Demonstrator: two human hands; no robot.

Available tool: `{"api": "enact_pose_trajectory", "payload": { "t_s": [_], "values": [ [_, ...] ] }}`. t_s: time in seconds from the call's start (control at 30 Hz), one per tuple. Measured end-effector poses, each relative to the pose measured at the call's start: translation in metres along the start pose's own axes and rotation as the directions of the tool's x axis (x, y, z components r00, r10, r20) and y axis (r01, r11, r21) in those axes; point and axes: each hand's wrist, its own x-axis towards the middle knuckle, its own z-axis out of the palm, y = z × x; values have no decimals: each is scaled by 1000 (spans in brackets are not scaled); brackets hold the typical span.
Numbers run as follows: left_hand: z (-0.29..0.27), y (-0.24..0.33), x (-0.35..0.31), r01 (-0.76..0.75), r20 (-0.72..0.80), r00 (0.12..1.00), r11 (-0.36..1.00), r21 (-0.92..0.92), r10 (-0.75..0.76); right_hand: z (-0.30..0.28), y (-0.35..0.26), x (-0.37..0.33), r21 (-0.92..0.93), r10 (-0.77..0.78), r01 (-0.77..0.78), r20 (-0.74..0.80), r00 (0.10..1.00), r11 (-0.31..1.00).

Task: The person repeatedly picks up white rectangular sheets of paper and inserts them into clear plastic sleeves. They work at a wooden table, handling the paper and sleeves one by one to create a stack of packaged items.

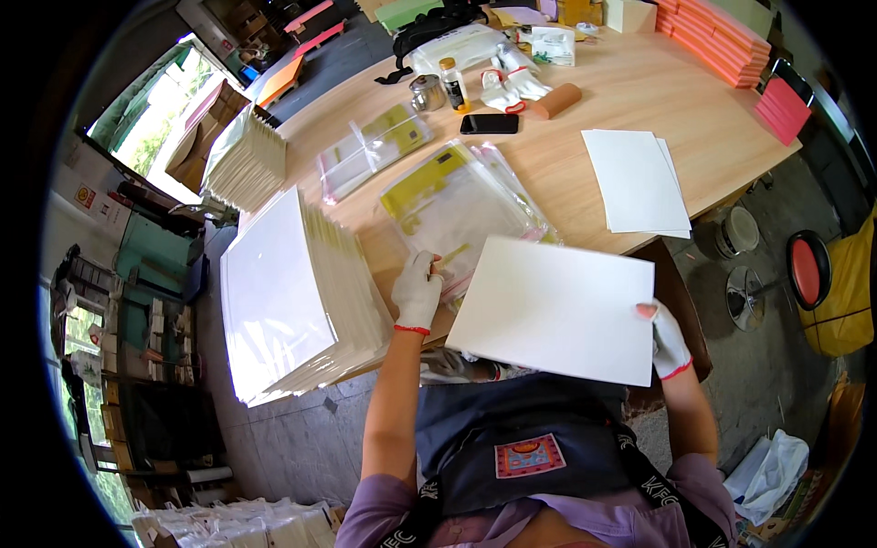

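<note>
My right hand, in a white glove with a red cuff, grips the right edge of a white rectangular board tilted over the table's front edge. My left hand, gloved the same way, is closed at the near edge of a pile of clear plastic bags with yellow printing. Its fingertips seem to pinch the top bag's edge; the board covers part of that pile. Left of my left hand stands a tall stack of white boards in clear bags.
Two or so white sheets lie on the table at right. Behind the bags are a tied bag bundle, a black phone, a bottle and spare gloves. Pink foam is piled far right; a stool stands beyond.
</note>
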Motion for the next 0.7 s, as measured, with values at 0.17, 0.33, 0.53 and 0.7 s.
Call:
{"api": "enact_pose_trajectory", "payload": {
  "t_s": [0.17, 0.33, 0.53, 0.7],
  "values": [
    [-4, 2, 1, -83, 26, 996, 990, -116, 86, 2, 33, 9, 160, 64, -56, -49, 997, 986],
    [-8, -2, 2, -183, 74, 974, 941, -286, 213, 23, 43, 6, 299, 47, 2, -157, 987, 954],
    [-17, 6, 2, -179, 106, 970, 935, -307, 220, 20, 55, 1, 322, 2, 16, -54, 999, 947],
    [-10, 2, -4, -242, 98, 960, 954, -176, 261, 32, 54, 3, 255, 5, 19, -94, 996, 967]
  ]
}}
